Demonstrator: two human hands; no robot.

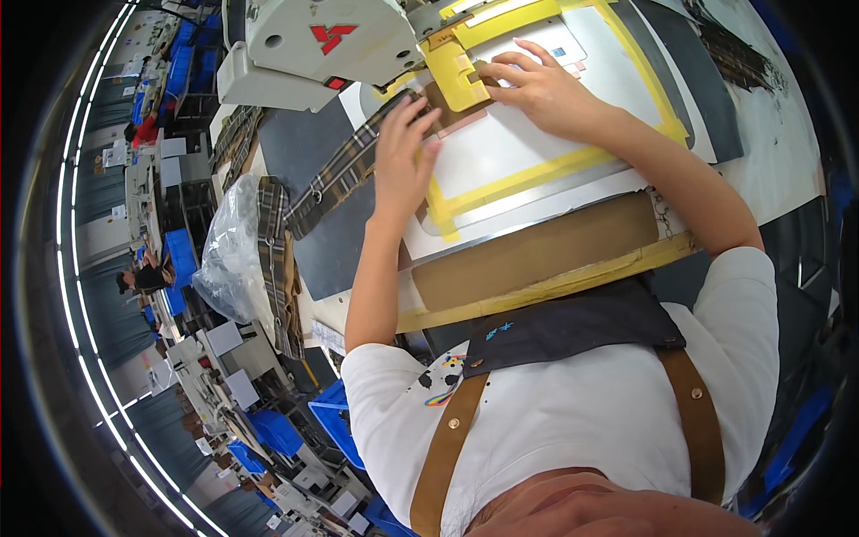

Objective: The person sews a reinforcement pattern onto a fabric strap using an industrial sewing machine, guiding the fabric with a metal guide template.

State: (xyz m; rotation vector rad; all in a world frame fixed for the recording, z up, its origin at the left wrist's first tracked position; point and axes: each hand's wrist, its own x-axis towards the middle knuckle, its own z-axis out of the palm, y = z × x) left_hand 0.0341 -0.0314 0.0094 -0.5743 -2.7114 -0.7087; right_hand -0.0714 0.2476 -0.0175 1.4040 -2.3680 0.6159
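Plaid strap (344, 170) being aligned in yellow template (537, 170); left hand (403, 157) flat, open, right hand (537, 85) pressing, fingers spread; next needs flap (456, 76) closed squarely.

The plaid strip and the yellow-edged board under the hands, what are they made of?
The plaid strip looks like woven fabric: checked brown and grey, limp, matte. The yellow-edged board seems rigid plastic or card, smooth, white, flat, bordered with what looks like yellow tape. The left hand rests across both.

Under the white sewing machine head (322, 45), the left hand (401, 161) lies flat on a plaid fabric strip (335, 179) at the edge of a yellow-taped template (528, 170), while the right hand (537, 85) presses fingertips beside a yellow flap (452, 76).
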